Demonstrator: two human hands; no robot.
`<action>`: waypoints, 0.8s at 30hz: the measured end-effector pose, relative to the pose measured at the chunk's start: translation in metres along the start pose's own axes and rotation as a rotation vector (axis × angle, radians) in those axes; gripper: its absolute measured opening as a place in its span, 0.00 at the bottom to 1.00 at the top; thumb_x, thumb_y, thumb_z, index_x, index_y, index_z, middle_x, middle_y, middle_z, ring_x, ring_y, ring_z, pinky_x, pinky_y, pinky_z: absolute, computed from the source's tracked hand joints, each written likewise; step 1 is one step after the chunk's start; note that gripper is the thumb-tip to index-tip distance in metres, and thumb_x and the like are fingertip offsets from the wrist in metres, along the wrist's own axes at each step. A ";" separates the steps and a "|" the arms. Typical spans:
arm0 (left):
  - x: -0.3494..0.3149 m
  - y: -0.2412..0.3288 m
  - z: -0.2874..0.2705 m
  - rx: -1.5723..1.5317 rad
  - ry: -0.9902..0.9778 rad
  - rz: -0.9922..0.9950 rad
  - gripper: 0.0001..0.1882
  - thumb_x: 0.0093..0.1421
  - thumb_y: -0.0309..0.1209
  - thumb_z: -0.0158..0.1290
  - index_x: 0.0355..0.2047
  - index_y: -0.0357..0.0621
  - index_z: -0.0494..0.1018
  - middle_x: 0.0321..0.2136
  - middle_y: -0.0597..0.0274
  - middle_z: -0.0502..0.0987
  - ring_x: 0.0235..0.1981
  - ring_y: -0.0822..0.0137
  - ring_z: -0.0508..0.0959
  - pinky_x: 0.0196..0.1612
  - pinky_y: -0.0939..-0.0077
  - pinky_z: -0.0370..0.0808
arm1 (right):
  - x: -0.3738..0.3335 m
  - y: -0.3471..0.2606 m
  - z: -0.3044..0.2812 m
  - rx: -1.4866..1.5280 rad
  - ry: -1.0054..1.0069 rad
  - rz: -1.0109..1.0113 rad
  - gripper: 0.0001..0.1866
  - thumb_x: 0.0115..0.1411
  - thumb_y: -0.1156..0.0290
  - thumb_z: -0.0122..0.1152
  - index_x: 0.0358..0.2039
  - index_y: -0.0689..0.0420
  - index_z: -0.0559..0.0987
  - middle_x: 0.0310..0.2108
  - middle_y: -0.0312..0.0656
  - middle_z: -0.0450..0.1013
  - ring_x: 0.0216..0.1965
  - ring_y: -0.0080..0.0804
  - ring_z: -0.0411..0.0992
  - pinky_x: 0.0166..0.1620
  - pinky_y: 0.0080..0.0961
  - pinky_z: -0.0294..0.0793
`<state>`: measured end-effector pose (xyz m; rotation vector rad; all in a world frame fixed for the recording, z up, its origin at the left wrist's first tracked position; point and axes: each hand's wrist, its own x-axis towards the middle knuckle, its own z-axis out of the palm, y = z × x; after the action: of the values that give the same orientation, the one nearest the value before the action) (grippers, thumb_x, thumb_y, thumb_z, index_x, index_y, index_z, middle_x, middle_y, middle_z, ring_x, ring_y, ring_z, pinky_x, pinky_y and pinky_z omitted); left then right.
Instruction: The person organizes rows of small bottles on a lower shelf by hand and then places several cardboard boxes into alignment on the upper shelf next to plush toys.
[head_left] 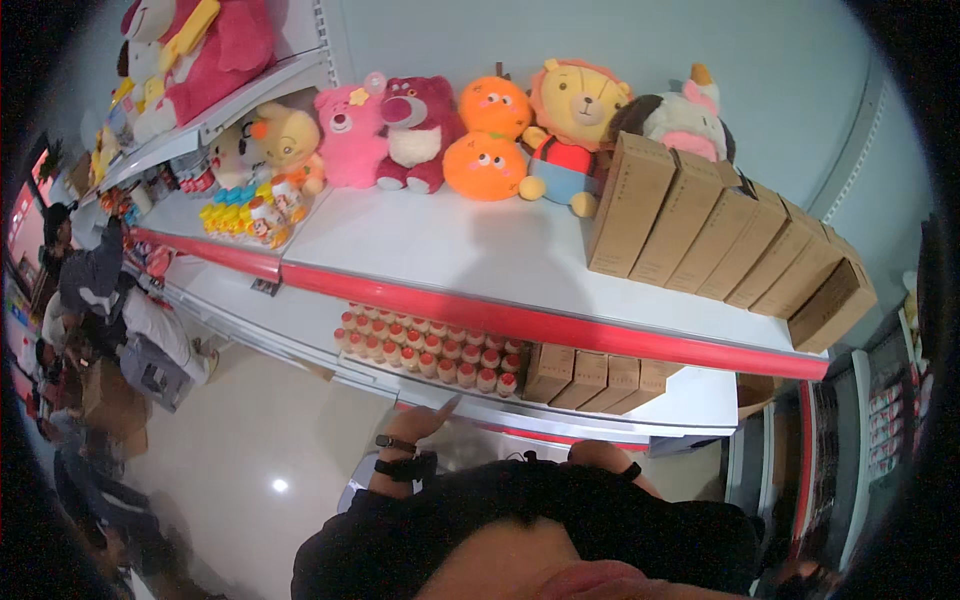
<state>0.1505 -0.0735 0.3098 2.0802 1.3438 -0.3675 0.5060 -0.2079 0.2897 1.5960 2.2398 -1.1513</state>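
Note:
Below the shelf edge, my left hand (pixel 424 423) reaches forward with a finger stretched out and nothing visible in it. It is nearest the front of the lower shelf (pixel 470 409), where rows of small bottles with red caps (pixel 428 352) stand. My right hand (pixel 598 455) is close to my body; its fingers are hidden, so I cannot see whether it holds anything. Beside the bottles, several brown cardboard boxes (pixel 590 382) stand on the same shelf. A watch (pixel 393 442) and a dark band are on my left wrist.
The upper shelf (pixel 420 235) has a red front strip (pixel 520 325). Along its back sit plush toys, including a lion (pixel 583 100) and an orange fruit plush (pixel 485 165). Taller cardboard boxes (pixel 720 235) line its right end. Several people (pixel 95 280) are at the far left.

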 end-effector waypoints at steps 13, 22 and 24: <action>0.142 -0.064 0.149 -0.156 0.429 0.363 0.26 0.52 0.56 0.45 0.15 0.46 0.63 0.16 0.58 0.62 0.21 0.61 0.59 0.28 0.62 0.57 | -0.061 -0.070 -0.011 0.250 0.251 0.193 0.19 0.53 0.52 0.52 0.27 0.58 0.77 0.29 0.47 0.74 0.31 0.45 0.72 0.35 0.36 0.69; 0.181 -0.051 0.127 -0.232 -0.245 0.514 0.25 0.56 0.55 0.42 0.36 0.46 0.73 0.31 0.52 0.75 0.34 0.58 0.71 0.39 0.64 0.67 | -0.054 -0.029 0.037 0.192 0.028 0.361 0.21 0.54 0.51 0.50 0.29 0.58 0.78 0.32 0.51 0.74 0.34 0.47 0.72 0.39 0.38 0.70; 0.189 -0.041 0.134 -0.185 -0.262 0.684 0.23 0.57 0.51 0.44 0.32 0.43 0.73 0.26 0.53 0.74 0.26 0.60 0.71 0.32 0.64 0.67 | -0.087 -0.061 0.018 0.289 0.186 0.339 0.20 0.54 0.52 0.50 0.31 0.57 0.78 0.34 0.51 0.73 0.37 0.46 0.71 0.41 0.37 0.69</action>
<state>0.2108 -0.0119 0.0904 2.0967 0.4466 -0.1945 0.4846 -0.2918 0.3531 2.1738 1.8568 -1.3166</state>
